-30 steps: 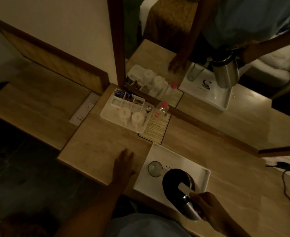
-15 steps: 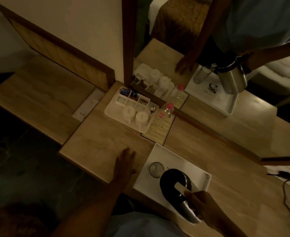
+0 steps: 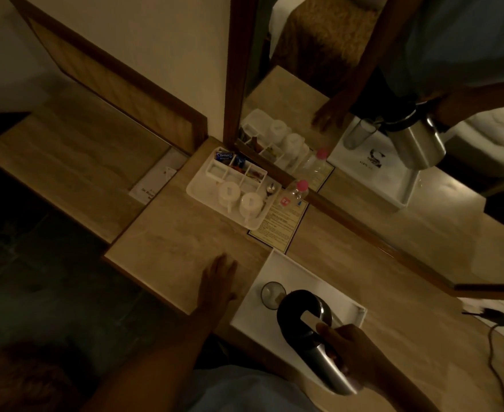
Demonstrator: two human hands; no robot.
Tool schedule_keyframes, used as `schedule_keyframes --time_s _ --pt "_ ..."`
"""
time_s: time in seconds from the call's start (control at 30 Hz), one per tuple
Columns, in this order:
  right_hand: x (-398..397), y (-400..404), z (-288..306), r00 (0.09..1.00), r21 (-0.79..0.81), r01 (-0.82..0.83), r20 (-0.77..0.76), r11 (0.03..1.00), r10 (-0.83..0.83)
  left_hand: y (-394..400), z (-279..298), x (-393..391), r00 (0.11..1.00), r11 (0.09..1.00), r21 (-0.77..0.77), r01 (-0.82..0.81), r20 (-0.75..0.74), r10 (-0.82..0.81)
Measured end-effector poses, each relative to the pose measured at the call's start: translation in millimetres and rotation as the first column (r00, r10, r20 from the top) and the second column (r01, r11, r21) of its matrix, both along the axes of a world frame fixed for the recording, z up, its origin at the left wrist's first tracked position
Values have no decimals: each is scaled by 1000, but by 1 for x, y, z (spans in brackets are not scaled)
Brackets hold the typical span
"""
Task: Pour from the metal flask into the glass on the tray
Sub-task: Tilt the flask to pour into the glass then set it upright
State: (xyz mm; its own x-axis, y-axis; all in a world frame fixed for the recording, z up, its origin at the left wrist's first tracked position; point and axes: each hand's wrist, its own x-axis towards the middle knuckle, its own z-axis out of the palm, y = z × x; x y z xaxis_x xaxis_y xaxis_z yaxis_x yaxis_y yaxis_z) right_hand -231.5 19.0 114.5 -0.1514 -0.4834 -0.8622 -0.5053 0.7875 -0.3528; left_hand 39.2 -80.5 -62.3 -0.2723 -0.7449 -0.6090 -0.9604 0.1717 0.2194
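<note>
A white rectangular tray [image 3: 298,270] sits at the near edge of the wooden desk. On its left part stands a clear glass [image 3: 272,294], seen from above. My right hand [image 3: 355,350] grips the handle of the metal flask [image 3: 307,325], which has a black lid and a steel body. The flask is tilted, its top leaning toward the glass and overlapping the glass's rim. No stream of liquid can be made out in the dim light. My left hand [image 3: 218,282] rests flat on the desk just left of the tray, fingers spread.
A white amenity tray [image 3: 198,190] with two upturned cups, sachets and a spoon stands farther back. A small bottle with a pink cap [image 3: 297,191] and a printed card [image 3: 280,226] lie beside it. A mirror [image 3: 393,84] lines the back wall. A black cable [image 3: 496,331] trails at right.
The flask has tipped further toward the glass, its lid now overlapping the rim. My left hand stays flat on the desk. The camera view has shifted slightly.
</note>
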Motion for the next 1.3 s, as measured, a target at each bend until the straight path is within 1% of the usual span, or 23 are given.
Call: schedule_keyframes --time_s 0.13,0.47,0.77,1.13,1.3 --pt "2 -7 1 1000 33 -3 -9 999 3 0 0 0 1000 1000 3 -1 4 1" --pt "6 -14 4 997 48 -72 -1 996 72 0 1 -1 1000 1000 6 -30 -3 30" --pt "6 -17 3 998 86 -63 10 994 62 1 0 1 1000 1000 8 -23 -1 23" --pt "6 -21 -1 995 106 -93 -36 990 97 1 1 1 1000 1000 10 -22 -1 22" --pt "5 -25 0 994 117 -105 -16 988 107 2 0 2 1000 1000 13 -14 5 14"
